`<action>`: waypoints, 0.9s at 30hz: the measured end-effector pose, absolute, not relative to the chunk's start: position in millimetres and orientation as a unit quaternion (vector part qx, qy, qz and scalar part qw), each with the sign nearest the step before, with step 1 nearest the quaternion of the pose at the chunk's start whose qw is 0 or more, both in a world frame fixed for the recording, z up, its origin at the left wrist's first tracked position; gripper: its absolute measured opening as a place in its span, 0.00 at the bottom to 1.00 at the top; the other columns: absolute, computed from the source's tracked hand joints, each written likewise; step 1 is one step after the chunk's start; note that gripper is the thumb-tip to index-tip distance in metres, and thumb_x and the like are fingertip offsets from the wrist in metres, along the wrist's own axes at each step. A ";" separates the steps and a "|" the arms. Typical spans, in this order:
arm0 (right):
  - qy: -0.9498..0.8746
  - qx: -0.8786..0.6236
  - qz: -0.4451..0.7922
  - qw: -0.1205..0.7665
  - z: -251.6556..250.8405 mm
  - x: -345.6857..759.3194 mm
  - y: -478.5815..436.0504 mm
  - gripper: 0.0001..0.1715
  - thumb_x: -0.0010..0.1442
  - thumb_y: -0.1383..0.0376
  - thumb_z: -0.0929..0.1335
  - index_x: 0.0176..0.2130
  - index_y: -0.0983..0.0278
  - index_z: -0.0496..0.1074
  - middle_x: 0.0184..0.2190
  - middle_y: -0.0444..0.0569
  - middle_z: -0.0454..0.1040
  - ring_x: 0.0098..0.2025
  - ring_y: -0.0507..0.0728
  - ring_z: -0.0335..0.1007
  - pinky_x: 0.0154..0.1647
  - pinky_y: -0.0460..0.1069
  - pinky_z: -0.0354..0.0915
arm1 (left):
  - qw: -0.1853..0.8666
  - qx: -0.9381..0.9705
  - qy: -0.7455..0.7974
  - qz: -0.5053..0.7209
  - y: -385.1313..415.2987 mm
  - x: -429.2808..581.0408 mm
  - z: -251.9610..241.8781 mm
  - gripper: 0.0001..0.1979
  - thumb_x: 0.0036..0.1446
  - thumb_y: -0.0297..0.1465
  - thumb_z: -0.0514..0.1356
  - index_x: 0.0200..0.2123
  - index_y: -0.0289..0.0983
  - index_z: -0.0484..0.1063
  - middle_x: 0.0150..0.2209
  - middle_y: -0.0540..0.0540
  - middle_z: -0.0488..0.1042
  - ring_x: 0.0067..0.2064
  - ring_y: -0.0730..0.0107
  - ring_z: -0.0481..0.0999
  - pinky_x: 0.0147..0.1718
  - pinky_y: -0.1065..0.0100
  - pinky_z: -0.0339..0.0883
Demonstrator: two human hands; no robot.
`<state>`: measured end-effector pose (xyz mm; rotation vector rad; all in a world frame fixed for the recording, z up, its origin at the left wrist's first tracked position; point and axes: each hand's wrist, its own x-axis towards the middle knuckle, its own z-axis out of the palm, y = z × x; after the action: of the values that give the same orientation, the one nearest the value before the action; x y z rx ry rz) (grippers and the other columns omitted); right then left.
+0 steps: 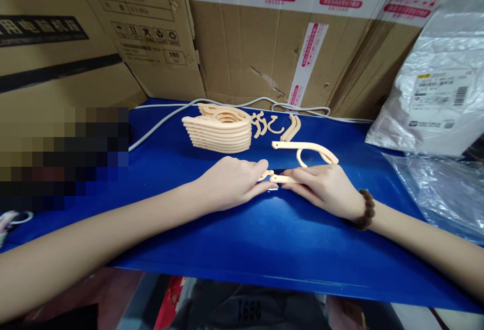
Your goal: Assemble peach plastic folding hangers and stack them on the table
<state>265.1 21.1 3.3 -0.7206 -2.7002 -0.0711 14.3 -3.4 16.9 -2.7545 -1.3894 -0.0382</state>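
Observation:
My left hand is closed, with thumb and fingers pinching a small beige plastic hook. My right hand grips a beige hanger arm, whose holed end meets or nearly meets the hook; I cannot tell whether they are joined. Fingers cover most of both pieces. Just beyond my right hand lies another curved hanger arm with a ring-like part beneath it. Farther back are a stack of beige folding hangers, loose hooks and short curved arms.
The blue table ends at a front edge near my body. A white cable runs along the back, before cardboard boxes. At right are a white parcel bag and a clear plastic bag. A blurred patch covers the left.

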 end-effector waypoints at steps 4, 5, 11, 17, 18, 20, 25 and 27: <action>-0.952 -0.253 -0.026 0.173 4.1 265.4 21.2 0.18 0.77 0.58 0.62 0.50 0.63 0.77 0.37 0.45 0.84 0.34 0.51 0.81 0.34 0.46 0.64 | 0.018 -0.884 -0.468 -0.004 -3.7 14.3 18.0 0.22 0.74 0.49 0.50 0.39 0.36 0.68 0.32 0.44 0.81 0.33 0.57 0.83 0.24 0.68 0.46; -0.952 -0.252 -0.026 0.173 4.4 265.2 21.1 0.18 0.77 0.58 0.62 0.50 0.63 0.77 0.36 0.45 0.84 0.34 0.51 0.81 0.34 0.46 0.64 | 0.017 -0.883 -0.469 -0.008 -3.9 14.1 17.9 0.22 0.74 0.49 0.50 0.39 0.36 0.68 0.32 0.44 0.81 0.33 0.57 0.83 0.24 0.68 0.46; -0.953 -0.247 -0.035 0.172 5.2 263.6 20.3 0.18 0.77 0.58 0.62 0.49 0.64 0.77 0.36 0.45 0.84 0.34 0.51 0.81 0.33 0.46 0.63 | 0.011 -0.881 -0.473 -0.024 -6.3 13.2 17.5 0.21 0.73 0.49 0.53 0.39 0.36 0.67 0.30 0.45 0.80 0.32 0.57 0.82 0.24 0.68 0.46; -0.955 -0.224 -0.063 0.182 5.0 262.7 19.9 0.17 0.77 0.59 0.62 0.49 0.64 0.77 0.37 0.45 0.84 0.34 0.51 0.81 0.34 0.46 0.63 | -0.006 -0.893 -0.449 -0.019 -7.3 13.6 16.9 0.20 0.75 0.48 0.50 0.40 0.37 0.67 0.31 0.46 0.80 0.31 0.58 0.82 0.24 0.67 0.47; -0.955 -0.220 -0.069 0.184 5.4 262.2 19.8 0.17 0.77 0.59 0.62 0.49 0.64 0.77 0.37 0.45 0.84 0.34 0.51 0.81 0.34 0.46 0.63 | -0.009 -0.896 -0.444 -0.018 -6.9 13.6 16.6 0.20 0.75 0.48 0.50 0.40 0.38 0.67 0.31 0.46 0.80 0.32 0.57 0.82 0.24 0.67 0.47; -0.954 -0.212 -0.086 0.192 6.4 261.1 19.4 0.17 0.77 0.59 0.62 0.48 0.64 0.77 0.36 0.44 0.84 0.32 0.51 0.80 0.33 0.47 0.63 | -0.016 -0.900 -0.434 -0.017 -6.1 13.6 16.0 0.20 0.75 0.48 0.51 0.40 0.38 0.67 0.31 0.47 0.80 0.32 0.57 0.82 0.24 0.67 0.47; -0.953 -0.200 -0.117 0.197 7.4 260.6 18.6 0.17 0.77 0.60 0.62 0.47 0.65 0.77 0.32 0.44 0.82 0.29 0.51 0.77 0.31 0.47 0.61 | -0.013 -0.902 -0.432 -0.020 -5.6 13.7 14.7 0.20 0.74 0.48 0.51 0.41 0.38 0.68 0.32 0.46 0.80 0.32 0.57 0.82 0.24 0.66 0.47; -0.953 -0.196 -0.120 0.198 7.1 261.2 18.6 0.17 0.77 0.60 0.62 0.47 0.65 0.77 0.32 0.44 0.82 0.29 0.51 0.76 0.32 0.47 0.61 | -0.012 -0.900 -0.436 -0.016 -5.7 13.5 14.7 0.20 0.74 0.48 0.51 0.40 0.38 0.69 0.32 0.46 0.80 0.32 0.57 0.82 0.24 0.66 0.46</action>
<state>261.2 18.6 7.1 -0.5497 -2.6663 -0.3344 13.5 -5.7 14.7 -2.8495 -1.3790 -0.0504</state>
